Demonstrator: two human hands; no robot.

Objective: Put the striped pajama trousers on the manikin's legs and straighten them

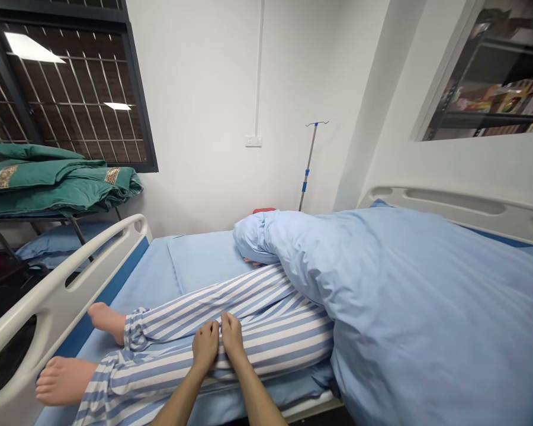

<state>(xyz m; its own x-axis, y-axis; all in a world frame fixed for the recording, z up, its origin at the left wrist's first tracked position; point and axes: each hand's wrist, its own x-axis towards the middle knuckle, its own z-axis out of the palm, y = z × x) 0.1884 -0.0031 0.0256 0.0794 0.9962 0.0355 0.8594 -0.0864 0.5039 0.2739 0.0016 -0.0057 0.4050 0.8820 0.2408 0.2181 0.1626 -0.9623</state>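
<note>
My left hand [205, 345] and my right hand [231, 336] are side by side on the nearer leg of a figure in blue-and-white striped trousers [288, 342]. Both hands are closed, with the fingers curled down against the cloth around the knee. Their fingertips are hidden from above. The figure lies on its back on the bed, and its smooth bare feet [64, 380] look like a manikin's. A light-blue quilt [395, 296] covers it from the thighs up, bunched at the near end. Part of a hand [253, 262] shows from under the quilt's far edge.
A white footboard [66, 290] closes the bed's left end, and a headboard [462, 204] the right end. Beyond the bed stand an IV pole [308, 163] and a red object [263, 210]. Folded green quilts [57, 183] lie on a rack at the left, below a barred window.
</note>
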